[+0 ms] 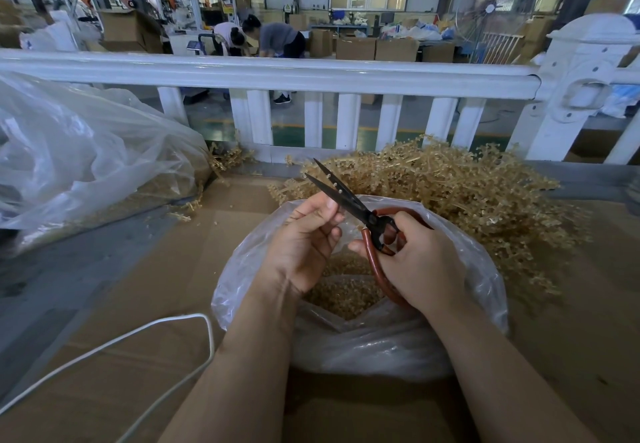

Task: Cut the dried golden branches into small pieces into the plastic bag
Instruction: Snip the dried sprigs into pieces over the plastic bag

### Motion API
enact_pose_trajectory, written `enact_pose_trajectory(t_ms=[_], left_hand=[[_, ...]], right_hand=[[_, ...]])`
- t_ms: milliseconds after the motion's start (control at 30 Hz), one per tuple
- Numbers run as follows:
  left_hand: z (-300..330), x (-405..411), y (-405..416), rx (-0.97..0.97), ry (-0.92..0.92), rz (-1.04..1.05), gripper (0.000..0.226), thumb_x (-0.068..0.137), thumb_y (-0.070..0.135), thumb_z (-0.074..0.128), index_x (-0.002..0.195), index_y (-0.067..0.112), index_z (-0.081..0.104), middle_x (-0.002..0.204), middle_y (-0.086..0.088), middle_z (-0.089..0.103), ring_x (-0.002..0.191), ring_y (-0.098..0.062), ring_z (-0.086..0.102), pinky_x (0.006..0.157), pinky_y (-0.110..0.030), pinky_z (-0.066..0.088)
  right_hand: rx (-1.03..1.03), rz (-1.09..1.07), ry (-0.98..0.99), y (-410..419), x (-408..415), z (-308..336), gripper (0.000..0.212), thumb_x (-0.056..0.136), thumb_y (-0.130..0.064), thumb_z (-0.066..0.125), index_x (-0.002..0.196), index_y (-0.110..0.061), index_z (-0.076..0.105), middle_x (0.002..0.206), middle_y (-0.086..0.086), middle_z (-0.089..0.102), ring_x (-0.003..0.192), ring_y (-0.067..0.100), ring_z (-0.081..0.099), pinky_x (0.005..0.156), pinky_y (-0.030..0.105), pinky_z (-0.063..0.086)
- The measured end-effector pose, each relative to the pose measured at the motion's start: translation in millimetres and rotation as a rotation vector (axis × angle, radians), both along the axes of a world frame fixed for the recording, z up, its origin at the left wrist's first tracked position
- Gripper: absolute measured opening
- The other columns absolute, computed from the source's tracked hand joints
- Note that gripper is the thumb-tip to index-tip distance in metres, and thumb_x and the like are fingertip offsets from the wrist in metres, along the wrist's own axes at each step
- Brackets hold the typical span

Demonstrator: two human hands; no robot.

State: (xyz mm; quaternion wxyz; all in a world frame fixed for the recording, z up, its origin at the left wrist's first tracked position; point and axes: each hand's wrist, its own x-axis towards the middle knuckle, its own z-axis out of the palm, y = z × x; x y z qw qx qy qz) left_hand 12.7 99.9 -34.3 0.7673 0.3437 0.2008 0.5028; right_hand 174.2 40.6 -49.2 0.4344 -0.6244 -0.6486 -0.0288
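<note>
Two hands over a cardboard-covered surface (138, 304) in a warehouse: right hand (420, 264) grips red-handled black scissors (349, 207), left hand (304, 238) curls loosely, whether pinching anything unclear.

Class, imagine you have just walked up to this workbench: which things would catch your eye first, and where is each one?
First, the black-bladed scissors with red handles, blades parted, held in the right hand over the open plastic bag at centre. The left hand is beside them with its fingers curled; whether it holds anything cannot be told. Behind the bag to the right sprawls a heap of golden branches, with a white railing beyond.
</note>
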Motion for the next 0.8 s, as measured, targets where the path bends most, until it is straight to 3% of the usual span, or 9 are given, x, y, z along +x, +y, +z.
enact_pose_trajectory(t_ms=[233,467,633,800], left_hand=[[0.8,0.0,0.2,0.040,0.016,0.037,0.009,0.077,0.008,0.065,0.083,0.014,0.066,0.068,0.005,0.065,0.061,-0.004,0.059,0.057,-0.014,0.047],[1.4,-0.8,0.6,0.266,0.111,0.175,0.007,0.082,0.010,0.067,0.083,0.015,0.062,0.072,0.001,0.062,0.066,-0.010,0.053,0.064,-0.024,0.041],[-0.9,-3.9,1.6,0.317,0.108,0.183,0.010,0.087,0.018,0.062,0.092,0.010,0.063,0.073,0.000,0.061,0.066,-0.012,0.051,0.065,-0.025,0.040],[-2.0,-6.6,3.6,0.303,0.107,0.172,0.013,0.082,0.011,0.065,0.093,0.004,0.063,0.073,0.000,0.060,0.066,-0.008,0.051,0.065,-0.020,0.042]], right_hand=[[0.028,-0.012,-0.036,0.1,0.5,-0.6,0.062,0.070,-0.084,0.052,0.082,-0.025,0.065,0.069,-0.015,0.065,0.065,0.004,0.061,0.059,0.024,0.052],[-0.013,-0.056,-0.052,0.6,1.9,-0.9,0.064,0.068,-0.085,0.051,0.075,-0.022,0.062,0.065,-0.014,0.063,0.061,0.004,0.058,0.054,0.018,0.046],[-0.041,-0.022,-0.025,0.1,2.7,0.5,0.071,0.067,-0.087,0.048,0.087,-0.023,0.069,0.069,-0.015,0.067,0.067,0.003,0.062,0.060,0.022,0.052],[-0.043,-0.006,-0.006,-1.4,1.4,2.9,0.064,0.065,-0.086,0.050,0.091,-0.031,0.067,0.071,-0.018,0.067,0.068,0.000,0.062,0.058,0.014,0.046]])
